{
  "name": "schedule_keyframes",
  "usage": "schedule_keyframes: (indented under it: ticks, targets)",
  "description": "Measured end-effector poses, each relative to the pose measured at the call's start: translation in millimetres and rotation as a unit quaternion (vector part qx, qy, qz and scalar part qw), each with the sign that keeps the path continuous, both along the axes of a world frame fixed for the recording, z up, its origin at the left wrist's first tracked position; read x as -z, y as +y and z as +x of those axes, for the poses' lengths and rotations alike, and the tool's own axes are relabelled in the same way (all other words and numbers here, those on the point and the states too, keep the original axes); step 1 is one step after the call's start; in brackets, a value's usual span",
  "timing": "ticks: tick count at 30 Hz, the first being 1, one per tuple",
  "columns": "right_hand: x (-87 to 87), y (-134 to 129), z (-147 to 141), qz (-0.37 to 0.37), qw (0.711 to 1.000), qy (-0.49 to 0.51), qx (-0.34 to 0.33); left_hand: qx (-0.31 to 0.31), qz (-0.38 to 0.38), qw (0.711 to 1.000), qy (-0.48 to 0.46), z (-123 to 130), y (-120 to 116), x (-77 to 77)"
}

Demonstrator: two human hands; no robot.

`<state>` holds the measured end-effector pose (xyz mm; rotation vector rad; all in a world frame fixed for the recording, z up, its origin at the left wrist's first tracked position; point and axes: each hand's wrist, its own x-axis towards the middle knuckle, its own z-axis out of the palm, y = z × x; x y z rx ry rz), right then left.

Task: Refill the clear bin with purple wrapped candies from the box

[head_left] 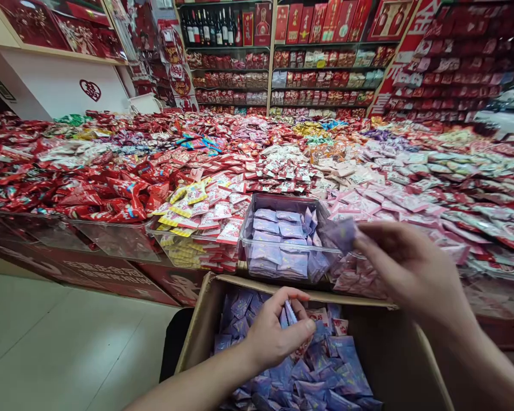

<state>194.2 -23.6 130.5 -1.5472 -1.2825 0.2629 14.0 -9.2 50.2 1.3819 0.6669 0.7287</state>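
My right hand [405, 262] pinches a purple candy packet [341, 234] beside the right edge of a clear plastic bin [245, 242]. Rows of matching purple packets [266, 238] lie stacked in that bin, with some standing on edge along its right side. Over an open cardboard box [201, 308], my left hand [278, 331] is curled around purple candy packets [286, 315], whose edges show between thumb and fingers. Loose purple packets fill much of the box, and a few red-and-white ones show among them.
Bins of red packets [124, 194] and yellow-and-white packets [192, 197] stand to the left. Pink packets [368, 202] are heaped on the right. Shelves with bottles [208, 28] and red boxes [312, 23] rise behind. Tiled floor [68, 342] shows at lower left.
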Motion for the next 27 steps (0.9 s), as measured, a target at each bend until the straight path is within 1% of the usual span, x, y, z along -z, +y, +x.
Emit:
schedule_keyframes:
  ticks: [1,2,3,4,6,8,10,12,15,18,21,24,27]
  targets:
    - [-12.1,17.5,4.1,-0.011,0.998,-0.063,-0.019,0.002,-0.006,1.000,0.006,0.7,-0.3,1.0]
    - [-21.2,36.1,6.6,-0.054,0.991,-0.104,-0.057,0.004,-0.009,1.000,0.012,1.3,-0.7,2.1]
    - [-26.9,54.7,7.6,-0.110,0.978,-0.144,-0.100,0.005,-0.010,1.000,0.017,1.6,-1.1,3.3]
    - [-29.2,72.3,7.3,-0.169,0.958,-0.182,-0.144,0.005,-0.010,1.000,0.022,1.8,-1.5,4.4]
    - [-25.8,101.2,4.4,-0.284,0.903,-0.239,-0.216,0.006,-0.020,0.999,0.025,1.8,-2.4,6.3]
    - [-16.8,119.1,0.4,-0.370,0.849,-0.268,-0.268,0.007,-0.038,0.999,0.022,1.5,-2.9,7.2]
    - [-8.1,126.8,-3.4,-0.423,0.806,-0.289,-0.297,0.005,-0.050,0.999,0.021,1.3,-3.1,6.9]
    - [-2.8,128.0,-7.1,-0.433,0.779,-0.331,-0.309,0.003,-0.052,0.998,0.025,1.3,-3.1,5.5]
    - [-0.5,125.9,-12.7,-0.420,0.757,-0.396,-0.306,0.006,-0.044,0.998,0.037,1.3,-3.0,3.6]
    - [0.0,125.3,-15.8,-0.428,0.744,-0.416,-0.301,0.013,-0.018,0.998,0.060,0.6,-2.9,5.0]
    - [1.8,126.9,-14.7,-0.410,0.749,-0.423,-0.305,0.010,0.017,0.997,0.079,-0.3,-2.8,8.5]
    - [2.8,129.3,-12.8,-0.405,0.755,-0.419,-0.300,0.019,0.011,0.997,0.081,0.0,-2.9,10.6]
    - [1.5,133.0,-14.6,-0.419,0.750,-0.411,-0.305,0.029,0.011,0.996,0.078,1.1,-3.5,11.3]
